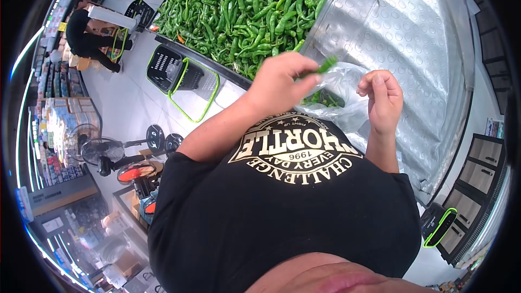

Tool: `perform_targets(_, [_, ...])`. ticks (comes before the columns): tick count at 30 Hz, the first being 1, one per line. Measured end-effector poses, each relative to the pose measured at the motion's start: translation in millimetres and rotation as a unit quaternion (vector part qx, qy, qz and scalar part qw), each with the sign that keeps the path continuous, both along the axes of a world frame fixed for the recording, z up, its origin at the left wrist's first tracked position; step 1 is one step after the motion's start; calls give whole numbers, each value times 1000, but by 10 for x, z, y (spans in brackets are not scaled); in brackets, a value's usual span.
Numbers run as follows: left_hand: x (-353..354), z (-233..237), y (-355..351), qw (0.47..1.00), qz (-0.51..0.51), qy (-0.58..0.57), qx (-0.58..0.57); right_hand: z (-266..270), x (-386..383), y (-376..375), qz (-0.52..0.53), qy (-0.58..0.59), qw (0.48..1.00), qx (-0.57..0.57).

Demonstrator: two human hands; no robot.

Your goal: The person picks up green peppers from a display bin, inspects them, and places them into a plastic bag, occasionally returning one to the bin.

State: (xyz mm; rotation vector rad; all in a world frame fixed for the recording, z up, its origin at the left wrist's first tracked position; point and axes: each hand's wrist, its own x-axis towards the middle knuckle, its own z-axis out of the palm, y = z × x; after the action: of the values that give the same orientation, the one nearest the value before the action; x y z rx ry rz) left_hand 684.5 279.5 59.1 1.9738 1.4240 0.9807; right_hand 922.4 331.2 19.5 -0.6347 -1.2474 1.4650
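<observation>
A green pepper (328, 64) is pinched between the thumb and fingers of my left hand (282, 82), over the mouth of a clear plastic bag (347, 109). Several green peppers (324, 98) lie inside the bag. My right hand (383, 96) has its fingers curled together at the bag's right edge, closed on the thin plastic. Beyond my hands, a large heap of green peppers (244, 16) fills the display stand, with a few orange ones at its left edge.
Silver bubbled sheeting (399, 27) covers the stand to the right. A black basket with a green handle (165, 68) stands on the floor at the left. Farther left, a person in black (81, 32) bends near shelves. A fan (100, 149) is at the lower left.
</observation>
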Motion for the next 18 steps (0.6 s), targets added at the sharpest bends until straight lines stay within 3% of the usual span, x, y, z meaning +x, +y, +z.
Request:
perform_targets(2, [-111, -33, 156, 987, 143, -77, 7, 8, -10, -25, 1, -15, 1000, 10])
perform_targets(6, [-542, -313, 624, 952, 286, -102, -21, 26, -117, -119, 38, -133, 990, -4])
perform_targets(8, [-716, -381, 814, 944, 307, -111, -45, 55, -169, -138, 64, -302, 944, 120])
perform_targets(9, [-773, -382, 893, 946, 308, -92, -39, 84, -191, -165, 72, -338, 931, 116])
perform_targets(12, [-835, -398, 1082, 950, 313, -4, -11, -50, -241, -178, 63, -394, 895, 201])
perform_targets(14, [-837, -380, 1234, 952, 306, 7, -3, -107, -256, -172, 65, -421, 880, 211])
perform_targets(16, [-749, -218, 1328, 954, 286, 90, 13, -154, -259, -168, 99, -476, 850, 202])
perform_targets(18, [-718, -106, 1445, 957, 272, 101, -32, -183, -273, -173, 103, -483, 846, 201])
